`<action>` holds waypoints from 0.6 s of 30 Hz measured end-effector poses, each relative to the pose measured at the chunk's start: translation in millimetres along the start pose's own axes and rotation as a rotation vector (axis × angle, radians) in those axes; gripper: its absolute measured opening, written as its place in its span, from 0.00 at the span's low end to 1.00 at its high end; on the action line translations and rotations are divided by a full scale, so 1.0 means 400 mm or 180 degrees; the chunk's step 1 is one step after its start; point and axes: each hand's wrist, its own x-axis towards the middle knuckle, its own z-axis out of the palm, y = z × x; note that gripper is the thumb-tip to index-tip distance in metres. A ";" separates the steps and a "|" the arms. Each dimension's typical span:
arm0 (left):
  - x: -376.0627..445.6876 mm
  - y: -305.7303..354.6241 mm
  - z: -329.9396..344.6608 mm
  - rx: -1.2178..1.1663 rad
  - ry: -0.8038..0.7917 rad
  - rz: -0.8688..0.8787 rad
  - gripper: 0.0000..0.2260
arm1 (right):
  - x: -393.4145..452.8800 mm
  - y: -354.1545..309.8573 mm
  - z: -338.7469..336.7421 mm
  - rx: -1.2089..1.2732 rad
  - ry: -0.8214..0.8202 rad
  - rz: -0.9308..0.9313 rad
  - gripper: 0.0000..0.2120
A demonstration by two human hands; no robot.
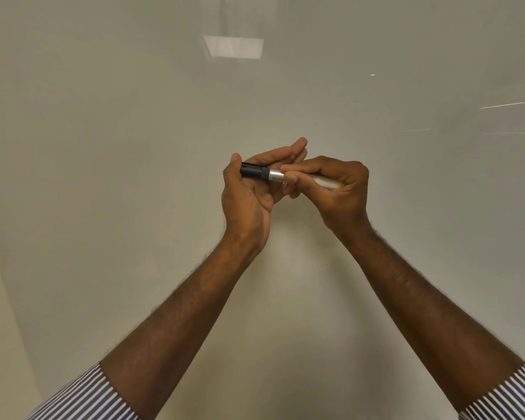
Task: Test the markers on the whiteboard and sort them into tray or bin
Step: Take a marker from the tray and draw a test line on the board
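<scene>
My right hand (335, 189) gripped the silver marker (291, 176) barrel, my left hand (250, 189) pinched its black cap (254, 171), whiteboard (134, 147) spread wide around, its left edge near my striped sleeve (82, 398).

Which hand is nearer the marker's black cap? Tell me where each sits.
Left. The left hand has the black cap lying against its thumb and palm. The right hand grips the silver barrel further along, beside the cap.

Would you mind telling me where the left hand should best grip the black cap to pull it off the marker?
Probably around the cap's ridged side, coming from the left. The marker lies roughly level with the cap end pointing left, and the right hand already grips the silver barrel, so the left hand can pull straight leftward.
</scene>
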 end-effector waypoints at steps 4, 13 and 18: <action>-0.014 -0.003 -0.021 0.0037 -0.0063 0.0087 0.32 | -0.010 -0.013 0.017 0.0123 -0.0136 0.0097 0.08; -0.035 0.056 -0.086 0.1617 0.0061 -0.0183 0.23 | -0.015 -0.031 -0.027 -0.0098 -0.0441 0.0366 0.06; -0.059 0.059 -0.097 0.1974 0.0083 -0.0350 0.14 | -0.056 -0.029 -0.021 -0.0342 -0.0480 0.0564 0.06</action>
